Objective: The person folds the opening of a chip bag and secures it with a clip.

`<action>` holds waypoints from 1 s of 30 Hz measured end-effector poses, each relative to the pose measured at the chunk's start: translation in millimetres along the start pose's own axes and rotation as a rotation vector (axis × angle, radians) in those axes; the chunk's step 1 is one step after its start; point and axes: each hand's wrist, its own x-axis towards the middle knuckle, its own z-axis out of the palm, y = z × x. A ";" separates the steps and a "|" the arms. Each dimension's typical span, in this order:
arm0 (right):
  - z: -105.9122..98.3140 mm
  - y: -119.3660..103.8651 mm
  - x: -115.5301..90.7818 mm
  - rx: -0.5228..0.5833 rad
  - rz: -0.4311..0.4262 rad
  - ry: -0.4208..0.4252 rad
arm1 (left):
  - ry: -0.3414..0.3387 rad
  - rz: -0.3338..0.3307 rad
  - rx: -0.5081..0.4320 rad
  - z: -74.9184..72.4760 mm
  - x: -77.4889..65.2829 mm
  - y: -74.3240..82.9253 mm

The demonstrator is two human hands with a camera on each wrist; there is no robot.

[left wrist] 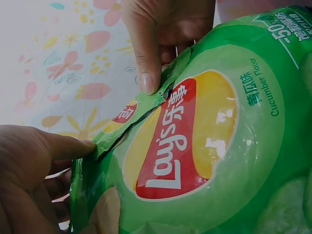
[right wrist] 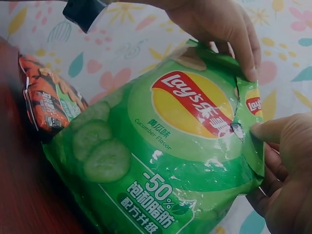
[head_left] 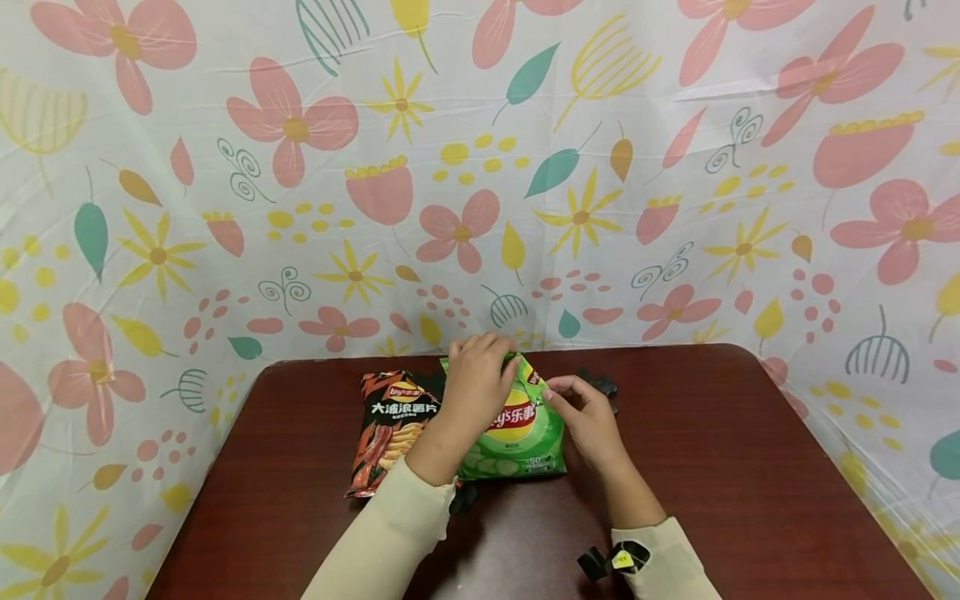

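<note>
A green bag of Lay's cucumber-flavor potato chips stands tilted on the table, its printed front toward me. My left hand pinches its top edge at the left corner, thumb on the front. On the other side my right hand pinches the top strip between thumb and fingers. In the left wrist view a dark, uneven slit crosses the bag just under that strip. The right wrist view shows the same slit beside the right thumb. The bag's inside is hidden.
A black and orange bag of Lay's chips lies left of the green one. Dark objects show behind the green bag at the right. The brown table ends at a flower-printed cloth. A black strap is on my right wrist.
</note>
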 end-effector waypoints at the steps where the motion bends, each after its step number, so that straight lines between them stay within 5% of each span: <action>1: -0.2 0.0 -0.1 -0.001 -0.004 0.000 | 0.002 0.002 -0.005 0.4 0.0 -0.3; 13: -6.2 -2.7 -0.5 -0.009 0.034 -0.036 | 0.018 0.011 -0.022 2.2 -0.7 -2.1; 22: -20.6 -3.0 6.2 -0.020 0.091 0.087 | 0.025 0.012 -0.051 2.9 -1.1 -3.0; 30: -42.2 9.1 9.9 -0.189 0.060 0.088 | 0.018 0.026 -0.055 2.6 -1.9 -5.0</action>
